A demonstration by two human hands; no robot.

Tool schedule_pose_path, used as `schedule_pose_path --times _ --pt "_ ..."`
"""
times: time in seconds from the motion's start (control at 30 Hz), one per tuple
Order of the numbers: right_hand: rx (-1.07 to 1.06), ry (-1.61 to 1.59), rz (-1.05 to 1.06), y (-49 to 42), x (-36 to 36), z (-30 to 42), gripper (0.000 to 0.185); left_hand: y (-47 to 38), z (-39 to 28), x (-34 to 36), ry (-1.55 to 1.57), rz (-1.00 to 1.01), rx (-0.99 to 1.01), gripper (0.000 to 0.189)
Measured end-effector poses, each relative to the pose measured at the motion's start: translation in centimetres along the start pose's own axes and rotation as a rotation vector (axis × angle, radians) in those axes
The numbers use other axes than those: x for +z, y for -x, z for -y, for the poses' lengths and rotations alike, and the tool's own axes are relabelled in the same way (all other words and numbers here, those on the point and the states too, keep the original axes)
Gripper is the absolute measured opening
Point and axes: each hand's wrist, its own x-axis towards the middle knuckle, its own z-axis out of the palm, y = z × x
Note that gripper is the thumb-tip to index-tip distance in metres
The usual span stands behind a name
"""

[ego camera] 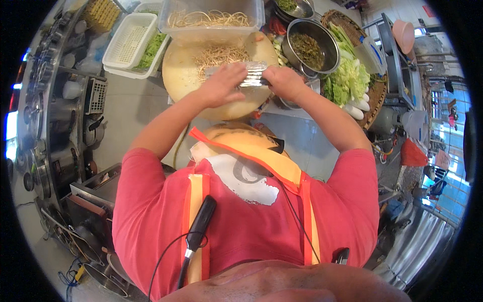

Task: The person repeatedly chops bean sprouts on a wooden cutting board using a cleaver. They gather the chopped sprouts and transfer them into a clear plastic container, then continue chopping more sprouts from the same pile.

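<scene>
My right hand [285,83] grips a cleaver by its dark handle, with the shiny blade [256,74] pointing left. My left hand [224,83] lies flat across the far part of the blade, fingers stretched out. Both hands are over a thick round chopping block [179,81]. Thin brown root-like strands [220,56] are heaped on the block just beyond the blade. At the block's far edge, a translucent plastic bin [211,34] holds more long pale strands [211,18]. The blade's left end is partly hidden under my left hand.
White plastic baskets [130,39] with green leaves stand at the left. Right of the block are a steel pot [334,62] of chopped greens, leafy cabbage [349,81] and white radishes [354,111] on a wicker tray [379,104]. Metal shelving [71,71] with pots runs along the left.
</scene>
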Motion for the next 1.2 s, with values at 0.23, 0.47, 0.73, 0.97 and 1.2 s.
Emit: schedule_pose_path --times 0.23,0.47,0.73,0.97,1.2 --pt "-0.126 0.028 0.135 -1.8 -0.6 0.6 0.018 -2.0 -0.2 -1.1 -0.118 0.086 -0.230 0.080" --pt "-0.063 -0.079 0.170 -0.6 -0.7 2.4 0.020 -3.6 -0.8 -3.2 -0.250 0.085 -0.322 0.067" --pt "0.804 -0.738 -0.057 6.9 1.3 6.7 0.030 -9.0 10.2 -11.7 -0.118 -0.217 -0.473 0.065" --pt "0.890 -0.812 -0.470 4.6 5.5 6.5 0.046 -15.5 15.7 -8.3 -0.291 0.561 -0.406 0.086" --pt "0.923 -0.816 -0.450 3.0 6.9 6.1 0.052 -16.9 17.2 -5.7 -0.263 0.743 -0.595 0.069"
